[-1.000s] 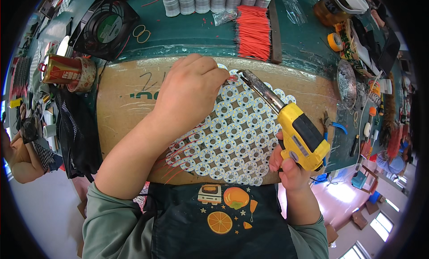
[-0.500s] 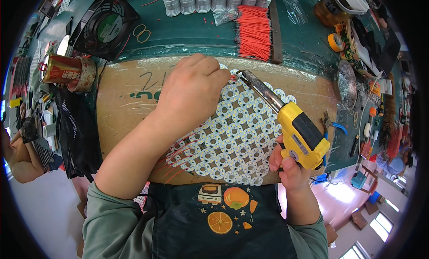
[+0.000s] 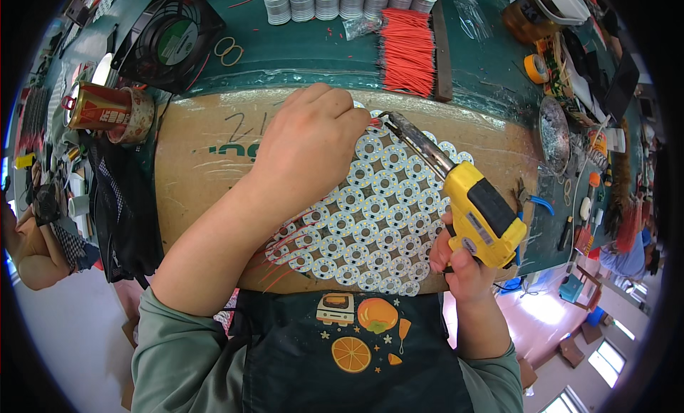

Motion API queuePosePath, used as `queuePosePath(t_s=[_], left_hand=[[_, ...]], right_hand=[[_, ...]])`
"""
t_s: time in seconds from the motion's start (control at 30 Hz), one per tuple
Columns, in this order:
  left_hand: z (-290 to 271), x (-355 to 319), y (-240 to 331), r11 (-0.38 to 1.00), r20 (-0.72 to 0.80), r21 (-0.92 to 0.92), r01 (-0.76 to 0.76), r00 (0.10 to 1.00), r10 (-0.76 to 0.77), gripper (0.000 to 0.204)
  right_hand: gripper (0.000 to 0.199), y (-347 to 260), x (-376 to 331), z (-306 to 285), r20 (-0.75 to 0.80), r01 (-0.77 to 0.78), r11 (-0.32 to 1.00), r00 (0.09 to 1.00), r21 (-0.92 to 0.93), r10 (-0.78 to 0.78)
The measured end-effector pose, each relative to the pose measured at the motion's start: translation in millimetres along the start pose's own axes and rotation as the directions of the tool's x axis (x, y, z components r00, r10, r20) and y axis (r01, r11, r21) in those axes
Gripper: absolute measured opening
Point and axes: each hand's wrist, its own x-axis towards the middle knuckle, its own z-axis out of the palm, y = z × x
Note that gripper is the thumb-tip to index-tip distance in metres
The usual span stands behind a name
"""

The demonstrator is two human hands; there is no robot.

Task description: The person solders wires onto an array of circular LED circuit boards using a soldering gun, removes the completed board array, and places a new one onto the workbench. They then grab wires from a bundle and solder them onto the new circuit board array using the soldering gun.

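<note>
A panel of round white LED boards (image 3: 385,209), joined in rows, lies on a brown cardboard sheet (image 3: 201,181). My left hand (image 3: 311,137) reaches over its far left part, fingers pinched on short red wires (image 3: 375,122) at the far edge. The fingers partly hide what they grip. A yellow soldering gun (image 3: 487,215) with a black inset is held in my right hand (image 3: 463,272), around its handle. Its thin bent tip sits beside the wire ends at my left fingertips; contact is too small to tell. Other red wires (image 3: 286,251) stick out from the panel's near left edge.
Beyond the cardboard are a bundle of red wires (image 3: 407,53), several wire spools (image 3: 327,1) and a black fan (image 3: 171,41). A can (image 3: 100,107) in a round container stands left. Blue-handled pliers (image 3: 539,201) and a metal bowl (image 3: 553,135) lie right.
The view has shifted very slightly. Both hands, the soldering gun and the panel keep nearly the same places relative to one another.
</note>
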Motion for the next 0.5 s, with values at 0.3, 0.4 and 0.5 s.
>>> queuePosePath(t_s=[0.3,0.4,0.5], left_hand=[[-2.6,1.3,0.0,1.000,-0.035,0.000,-0.015,0.999,0.015,0.010],[-6.0,-0.2,2.2,1.000,-0.035,-0.020,-0.016,0.999,0.015,0.012],[-7.4,-3.5,5.8,0.999,-0.014,-0.013,-0.044,0.999,0.044,0.016]], right_hand=[[0.084,-6.3,-2.6,3.6,0.005,0.008,0.993,1.000,0.115,-0.009],[0.085,-4.5,-5.9,3.0,-0.001,0.013,0.992,1.000,0.123,-0.013],[0.084,-3.5,-9.0,1.6,-0.001,0.013,0.991,1.000,0.130,-0.013]])
